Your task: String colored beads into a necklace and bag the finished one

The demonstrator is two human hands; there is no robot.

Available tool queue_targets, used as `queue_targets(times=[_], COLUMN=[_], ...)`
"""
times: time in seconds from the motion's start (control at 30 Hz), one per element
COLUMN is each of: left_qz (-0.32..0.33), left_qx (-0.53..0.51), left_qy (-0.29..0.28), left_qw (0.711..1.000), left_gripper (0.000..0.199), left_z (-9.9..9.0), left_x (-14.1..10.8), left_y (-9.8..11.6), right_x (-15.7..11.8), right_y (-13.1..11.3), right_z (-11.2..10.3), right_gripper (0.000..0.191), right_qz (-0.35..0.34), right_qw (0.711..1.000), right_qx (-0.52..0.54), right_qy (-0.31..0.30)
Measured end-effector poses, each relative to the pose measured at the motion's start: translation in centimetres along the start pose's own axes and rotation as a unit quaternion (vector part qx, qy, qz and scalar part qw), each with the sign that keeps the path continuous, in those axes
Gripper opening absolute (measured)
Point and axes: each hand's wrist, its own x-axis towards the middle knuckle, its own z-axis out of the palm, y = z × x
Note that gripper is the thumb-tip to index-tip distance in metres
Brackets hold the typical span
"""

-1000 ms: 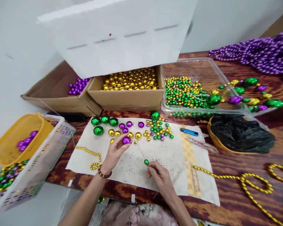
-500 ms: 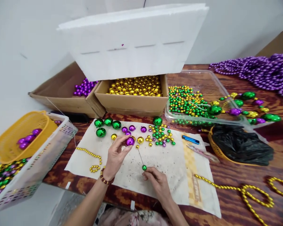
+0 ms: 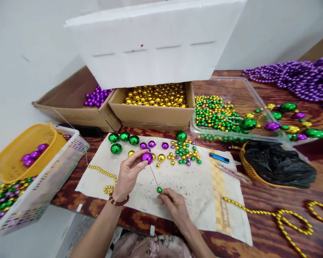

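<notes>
My left hand (image 3: 129, 172) pinches a large shiny purple bead (image 3: 146, 158) above the white cloth (image 3: 140, 200). My right hand (image 3: 174, 206) has its fingers closed around the lower end of a thin needle or wire (image 3: 154, 176), on which a green bead (image 3: 159, 189) sits just beyond the fingertips. The upper tip of the needle reaches the underside of the purple bead; whether it is inside the hole I cannot tell. Gold beads (image 3: 161, 157) and smaller purple beads (image 3: 165, 145) lie behind my left hand. Several large green beads (image 3: 116, 148) rest at the cloth's back left.
Small mixed beads (image 3: 187, 152) cluster behind my right hand. A blue cutter (image 3: 219, 158) and pinkish snips (image 3: 233, 172) lie at right. Cardboard boxes (image 3: 150, 116), a clear tray (image 3: 239, 135), a white basket (image 3: 43, 193) and a black-lined basket (image 3: 280, 165) surround the cloth. Gold strands (image 3: 258, 214) trail rightward.
The needle has moved up and left, its tip now at the purple bead. My left hand has shifted slightly up and left with that bead. The view has moved a little.
</notes>
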Motion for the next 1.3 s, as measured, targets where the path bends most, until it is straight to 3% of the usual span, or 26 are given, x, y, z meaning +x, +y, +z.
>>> queue_targets(times=[0.47,0.8,1.1,1.3], left_qz=[-0.008,0.048,0.064,0.076], left_qx=[0.009,0.082,0.078,0.095], left_qy=[-0.025,-0.075,-0.051,-0.088], left_qw=[1.000,0.993,0.994,0.989], left_gripper=[0.038,0.033,0.033,0.033], left_z=[0.7,1.3,1.3,1.8], left_x=[-0.6,-2.2,-2.6,-3.0], left_y=[0.1,0.3,0.6,0.6], right_x=[0.0,0.8,0.7,1.2], right_y=[-0.3,-1.9,-2.0,-2.7], right_z=[-0.1,0.3,0.5,0.4], right_gripper=[0.020,0.017,0.014,0.014], right_qz=[0.003,-0.027,-0.056,-0.079], right_qw=[1.000,0.998,0.996,0.993], right_qx=[0.030,0.049,0.066,0.077], right_qy=[0.003,0.027,0.036,0.039])
